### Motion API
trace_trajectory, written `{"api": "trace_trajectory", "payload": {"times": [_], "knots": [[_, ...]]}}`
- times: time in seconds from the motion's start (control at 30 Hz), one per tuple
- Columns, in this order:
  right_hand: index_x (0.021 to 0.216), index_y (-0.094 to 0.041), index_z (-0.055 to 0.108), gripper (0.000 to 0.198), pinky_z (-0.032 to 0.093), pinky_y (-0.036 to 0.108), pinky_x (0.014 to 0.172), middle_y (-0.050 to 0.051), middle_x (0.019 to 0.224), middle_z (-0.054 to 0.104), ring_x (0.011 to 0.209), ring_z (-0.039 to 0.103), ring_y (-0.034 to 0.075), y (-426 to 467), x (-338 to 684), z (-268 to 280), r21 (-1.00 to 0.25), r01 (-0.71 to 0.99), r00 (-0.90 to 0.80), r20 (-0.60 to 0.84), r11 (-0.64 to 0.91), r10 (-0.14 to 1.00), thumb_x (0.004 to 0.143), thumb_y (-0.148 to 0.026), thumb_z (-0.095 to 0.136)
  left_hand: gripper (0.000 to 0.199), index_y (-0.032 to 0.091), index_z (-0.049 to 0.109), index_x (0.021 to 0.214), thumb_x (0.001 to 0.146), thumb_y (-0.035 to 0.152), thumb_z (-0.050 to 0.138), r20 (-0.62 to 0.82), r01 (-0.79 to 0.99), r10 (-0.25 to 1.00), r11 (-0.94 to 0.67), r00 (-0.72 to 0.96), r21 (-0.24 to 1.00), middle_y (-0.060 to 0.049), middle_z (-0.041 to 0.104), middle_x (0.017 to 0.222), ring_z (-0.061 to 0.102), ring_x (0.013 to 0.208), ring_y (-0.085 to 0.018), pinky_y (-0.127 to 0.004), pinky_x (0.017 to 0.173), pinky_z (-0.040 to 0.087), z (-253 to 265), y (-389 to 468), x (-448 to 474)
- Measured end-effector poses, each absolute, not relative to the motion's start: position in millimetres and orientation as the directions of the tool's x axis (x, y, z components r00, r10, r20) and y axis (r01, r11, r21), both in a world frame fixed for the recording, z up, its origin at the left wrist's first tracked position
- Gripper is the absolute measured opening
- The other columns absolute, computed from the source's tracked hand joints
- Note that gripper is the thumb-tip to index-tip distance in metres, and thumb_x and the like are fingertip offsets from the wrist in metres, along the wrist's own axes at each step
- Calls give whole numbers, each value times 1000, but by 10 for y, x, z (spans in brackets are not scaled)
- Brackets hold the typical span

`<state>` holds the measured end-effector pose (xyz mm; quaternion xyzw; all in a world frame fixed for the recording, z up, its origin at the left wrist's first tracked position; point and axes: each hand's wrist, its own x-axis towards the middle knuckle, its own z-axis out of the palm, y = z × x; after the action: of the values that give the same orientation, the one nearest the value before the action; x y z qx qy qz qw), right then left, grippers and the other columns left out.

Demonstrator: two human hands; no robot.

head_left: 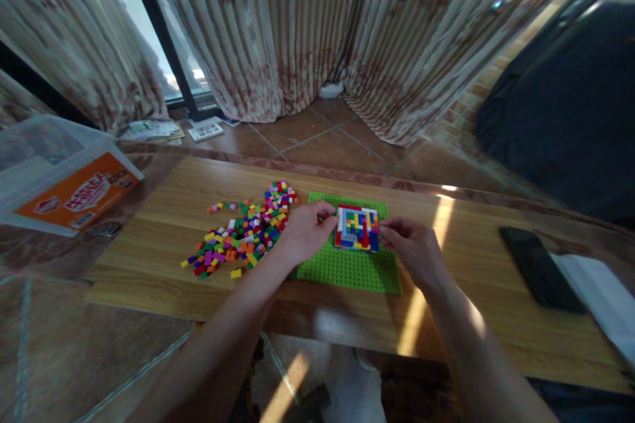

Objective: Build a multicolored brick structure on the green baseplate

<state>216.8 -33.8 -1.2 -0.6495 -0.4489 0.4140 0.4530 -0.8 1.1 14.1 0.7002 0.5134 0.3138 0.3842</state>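
The right hand (414, 248), fingertips narrow, was at the brick block's (357, 228) right edge; the left hand (307, 228), also narrow, was by its left; their grip I cannot tell; the squarish block lay between the 2, on the green board (357, 272); loose bricks (253, 248) lay nearer the left.

Room in a home, floral striped curtains (307, 26) that hung to a brown tiled floor (317, 139), dark-framed window (139, 20) that showed between them, low wooden table (473, 248) that held toy bricks (231, 254).
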Motion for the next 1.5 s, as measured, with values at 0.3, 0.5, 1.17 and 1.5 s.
{"api": "trace_trajectory", "payload": {"times": [0.3, 0.5, 1.17, 1.5], "knots": [[74, -15, 70, 28, 45, 24, 50, 0, 58, 65, 52, 56, 11, -343, 2145, -35, -959, 226, 256, -111, -171, 960, 64, -41, 75, 17, 14, 69, 96, 84, 20, 58, 38, 464, 953, -181, 301, 867, -6, 74, 86, 68, 76, -17, -28, 70, 52, 26, 20, 52], [77, -16, 69, 23, 48, 25, 52, 1, 64, 67, 55, 58, 12, -340, 2123, 29, -968, 239, 428, 36, -75, 903, 68, -37, 73, 20, 14, 69, 98, 84, 21, 58, 61, 497, 959, -196, 276, 845, -8, 74, 91, 68, 80, -18, -32, 76, 53, 92, 38, -14], [106, -19, 70, 24, 47, 38, 85, 9, 103, 68, 95, 57, 23, -614, 946, -7, -403, 736, -411, 371, 543, 833, 95, -21, 49, 14, 15, 69, 89, 80, 19, 59, 203, 345, 979, -197, 18, 918, -4, 72, 81, 67, 79, -15, -29, 78, 55, 107, 245, -409], [100, -20, 70, 19, 43, 37, 84, 9, 98, 67, 92, 54, 24, -583, 866, -63, -330, 814, -429, 215, 479, 877, 93, -22, 53, 16, 16, 70, 91, 82, 21, 58, 201, 401, 979, -201, 41, 894, -4, 73, 84, 67, 81, -15, -29, 79, 56, 86, 231, -449]]}}
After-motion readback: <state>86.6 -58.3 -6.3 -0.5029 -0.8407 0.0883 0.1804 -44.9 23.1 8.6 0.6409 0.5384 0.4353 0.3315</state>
